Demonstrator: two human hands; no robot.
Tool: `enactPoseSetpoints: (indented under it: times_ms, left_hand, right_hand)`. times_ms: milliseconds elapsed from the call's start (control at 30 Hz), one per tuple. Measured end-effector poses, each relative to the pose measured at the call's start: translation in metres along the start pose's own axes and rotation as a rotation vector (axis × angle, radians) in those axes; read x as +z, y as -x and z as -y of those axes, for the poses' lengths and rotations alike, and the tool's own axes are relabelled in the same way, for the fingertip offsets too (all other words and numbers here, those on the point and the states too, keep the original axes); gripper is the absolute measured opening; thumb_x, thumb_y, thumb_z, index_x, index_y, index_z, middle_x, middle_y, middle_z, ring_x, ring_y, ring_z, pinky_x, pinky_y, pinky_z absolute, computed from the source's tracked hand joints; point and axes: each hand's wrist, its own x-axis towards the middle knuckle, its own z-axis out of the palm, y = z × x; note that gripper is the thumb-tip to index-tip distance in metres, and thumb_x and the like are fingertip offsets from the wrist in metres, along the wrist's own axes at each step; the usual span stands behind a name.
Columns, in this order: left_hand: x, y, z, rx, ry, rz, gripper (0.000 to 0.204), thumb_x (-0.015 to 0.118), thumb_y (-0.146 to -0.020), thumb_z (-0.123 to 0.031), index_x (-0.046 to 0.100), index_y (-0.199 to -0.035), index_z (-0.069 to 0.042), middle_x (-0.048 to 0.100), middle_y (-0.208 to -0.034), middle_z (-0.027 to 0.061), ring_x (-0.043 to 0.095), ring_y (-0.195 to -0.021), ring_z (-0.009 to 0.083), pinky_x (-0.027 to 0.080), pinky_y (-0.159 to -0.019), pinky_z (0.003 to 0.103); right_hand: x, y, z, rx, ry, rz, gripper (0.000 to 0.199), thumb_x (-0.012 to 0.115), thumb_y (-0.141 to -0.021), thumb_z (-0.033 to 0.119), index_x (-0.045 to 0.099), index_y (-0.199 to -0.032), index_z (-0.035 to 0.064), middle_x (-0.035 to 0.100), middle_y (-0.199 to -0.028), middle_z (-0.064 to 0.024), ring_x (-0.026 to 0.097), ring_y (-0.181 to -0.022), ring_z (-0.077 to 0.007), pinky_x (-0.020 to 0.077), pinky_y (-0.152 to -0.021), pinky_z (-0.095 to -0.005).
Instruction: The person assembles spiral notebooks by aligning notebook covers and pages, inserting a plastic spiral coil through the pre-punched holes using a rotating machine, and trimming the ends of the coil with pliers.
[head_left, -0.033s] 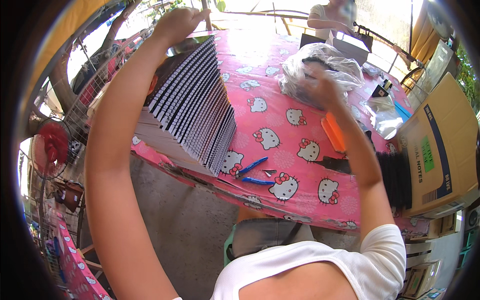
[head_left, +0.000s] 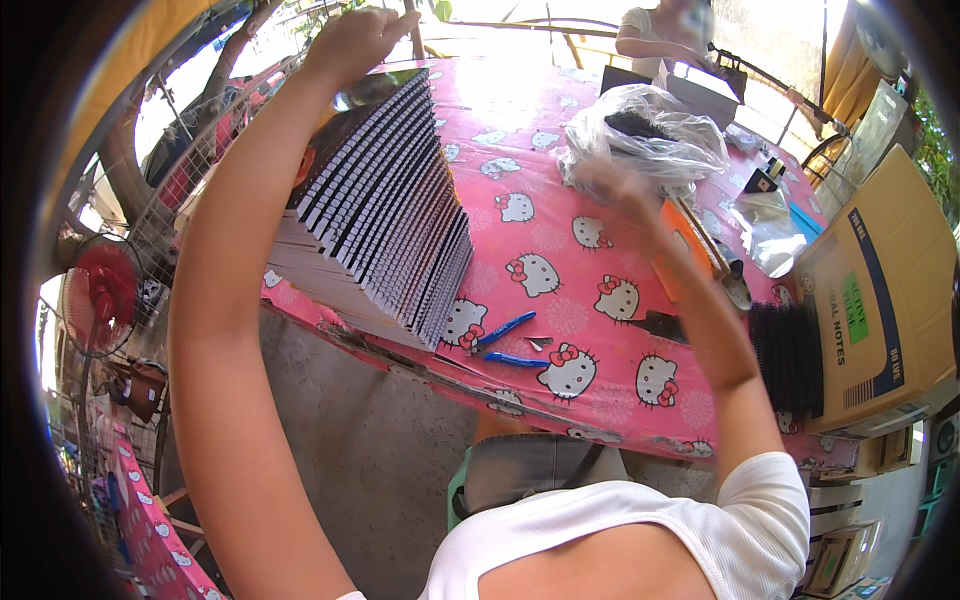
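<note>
A tall stack of spiral-bound notebooks (head_left: 385,200) with black coils rises at the left of the table. My left hand (head_left: 355,45) is raised at the far top of this stack, its fingers curled; whatever they may hold is hidden. Motion smears my right hand (head_left: 615,190) above the table, at the near edge of a clear plastic bag (head_left: 690,150). Black coils (head_left: 635,125) show in that bag. An orange object (head_left: 682,245) lies partly behind my right forearm. Blue-handled pliers (head_left: 512,345) rest with their handles spread, close to the notebook stack.
A pink patterned cloth (head_left: 530,230) covers the table. At the right stands a cardboard box (head_left: 880,300), with a bundle of black coils (head_left: 785,355) beside it. Across the table a person (head_left: 665,35) works near a white box (head_left: 700,95). A red fan (head_left: 100,295) is at far left.
My right hand has moved slightly left and nearer, uncovering the black coils in the bag and more of the things beside the orange object. My left hand has shifted up only slightly.
</note>
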Motion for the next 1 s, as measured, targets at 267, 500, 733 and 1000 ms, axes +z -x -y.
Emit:
enactPoseSetpoints:
  times_ms: [267,500,733,1000]
  left_hand:
    - [-0.056,-0.027,-0.001,0.514,-0.028,-1.262,0.016,0.065,-0.084,-0.015,0.063,-0.075,-0.002,0.063,-0.070,0.0107,0.060,-0.068,0.0264,0.047,-0.067,0.036]
    - [-0.144,0.068,0.074,-0.129,0.786,-1.225,0.031,0.050,-0.092,-0.019,0.063,-0.100,0.007,0.067,-0.100,0.0148,0.065,-0.090,0.0203,0.050,-0.085,0.031]
    - [0.082,0.248,0.200,-0.883,1.423,-0.549,0.047,0.054,-0.086,-0.045,0.056,-0.117,-0.010,0.060,-0.113,0.0056,0.053,-0.111,0.0229,0.041,-0.095,0.047]
    - [0.215,0.343,0.113,-1.141,1.774,-0.136,0.069,0.055,-0.084,-0.057,0.045,-0.133,-0.010,0.047,-0.136,0.0041,0.045,-0.123,0.0254,0.037,-0.102,0.048]
  right_hand:
    - [0.095,0.155,0.073,-0.175,0.036,0.403,0.050,0.068,-0.079,0.028,0.052,-0.125,0.0142,0.051,-0.123,-0.0127,0.047,-0.117,-0.0302,0.0354,-0.094,-0.0479]
    - [0.053,0.166,0.042,0.005,0.118,0.416,0.035,0.065,-0.079,0.021,0.057,-0.111,0.0124,0.055,-0.111,-0.0097,0.050,-0.106,-0.0293,0.0380,-0.089,-0.0419]
    - [0.087,0.145,0.083,-0.208,-0.086,0.209,0.031,0.065,-0.080,0.021,0.059,-0.108,0.0087,0.056,-0.106,-0.0114,0.052,-0.102,-0.0287,0.0406,-0.087,-0.0432]
    - [0.085,0.138,0.067,0.243,-0.014,0.313,0.024,0.068,-0.078,0.024,0.063,-0.088,0.0022,0.055,-0.088,-0.0134,0.055,-0.090,-0.0307,0.0456,-0.077,-0.0394]
